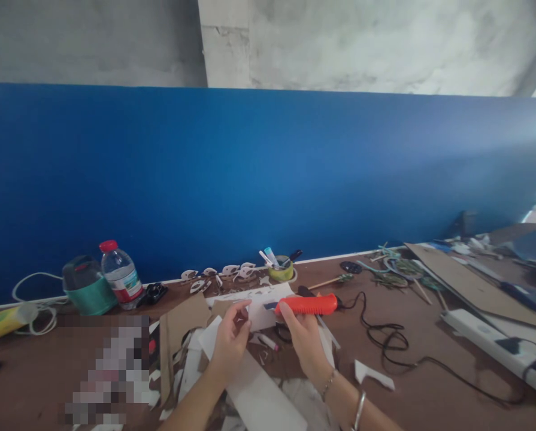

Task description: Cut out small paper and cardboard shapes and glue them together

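Note:
My right hand (304, 340) is closed round an orange utility knife (311, 304), held level above the table with its blade end pointing left. My left hand (230, 342) pinches a small white cut-out piece (259, 312) between thumb and fingers, right next to the knife's tip. Under both hands lie a long white strip of board (259, 395) and brown cardboard scraps (184, 323) on the brown table (429, 395).
A water bottle (121, 275), a green container (87, 286) and a white cable stand at the back left. A yellow cup of pens (280, 267) and small white cut-outs (223, 272) line the blue board (268, 173). A black cord (397, 344), cardboard sheet (469, 281) and power strip (496, 347) lie right.

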### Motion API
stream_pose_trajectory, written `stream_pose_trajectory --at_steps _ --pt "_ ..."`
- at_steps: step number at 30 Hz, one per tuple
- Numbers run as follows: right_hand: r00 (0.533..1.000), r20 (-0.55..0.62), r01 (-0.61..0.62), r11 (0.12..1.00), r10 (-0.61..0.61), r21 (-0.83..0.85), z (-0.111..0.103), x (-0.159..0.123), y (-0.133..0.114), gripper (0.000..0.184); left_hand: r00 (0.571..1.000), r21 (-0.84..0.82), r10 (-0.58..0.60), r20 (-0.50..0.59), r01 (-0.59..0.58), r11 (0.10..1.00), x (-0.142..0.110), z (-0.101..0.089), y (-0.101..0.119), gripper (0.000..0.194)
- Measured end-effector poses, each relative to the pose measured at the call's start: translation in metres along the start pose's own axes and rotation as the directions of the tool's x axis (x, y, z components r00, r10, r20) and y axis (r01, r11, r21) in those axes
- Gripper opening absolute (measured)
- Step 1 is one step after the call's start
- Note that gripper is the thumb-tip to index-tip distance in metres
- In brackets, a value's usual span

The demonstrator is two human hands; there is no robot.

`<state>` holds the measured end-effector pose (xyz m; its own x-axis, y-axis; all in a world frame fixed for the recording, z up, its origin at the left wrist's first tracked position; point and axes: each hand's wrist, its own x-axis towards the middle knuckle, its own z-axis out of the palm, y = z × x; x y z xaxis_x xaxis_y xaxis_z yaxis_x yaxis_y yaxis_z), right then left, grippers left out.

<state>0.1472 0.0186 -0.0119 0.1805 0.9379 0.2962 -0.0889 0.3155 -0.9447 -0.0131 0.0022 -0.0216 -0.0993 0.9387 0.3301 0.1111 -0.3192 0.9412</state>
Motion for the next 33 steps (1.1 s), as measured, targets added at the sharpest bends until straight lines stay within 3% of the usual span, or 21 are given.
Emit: stream_pose_trajectory --at_steps 8,16,27,33 --pt "0.984 -0.044 -0.168 0.978 0.175 0.124 0.002 0.000 -0.007 0.024 1.000 -0.017 0.013 -0.015 -0.013 1.000 -0.001 0.000 -0.005 0.031" --pt "0.970 -0.024 -0.234 0.960 0.241 0.156 -0.002 0.003 -0.005 0.022 0.999 -0.014 0.010 -0.036 -0.010 1.000 -0.001 0.001 0.003 0.031" --pt "0.983 -0.005 -0.184 0.977 0.186 0.104 -0.006 0.008 -0.013 0.020 0.999 -0.018 0.005 -0.032 -0.005 1.000 0.000 0.002 0.004 0.031" --pt "0.999 0.029 -0.043 0.999 0.043 -0.008 -0.011 0.012 -0.014 0.026 1.000 -0.017 -0.002 -0.008 0.001 1.000 -0.001 0.001 0.005 0.030"
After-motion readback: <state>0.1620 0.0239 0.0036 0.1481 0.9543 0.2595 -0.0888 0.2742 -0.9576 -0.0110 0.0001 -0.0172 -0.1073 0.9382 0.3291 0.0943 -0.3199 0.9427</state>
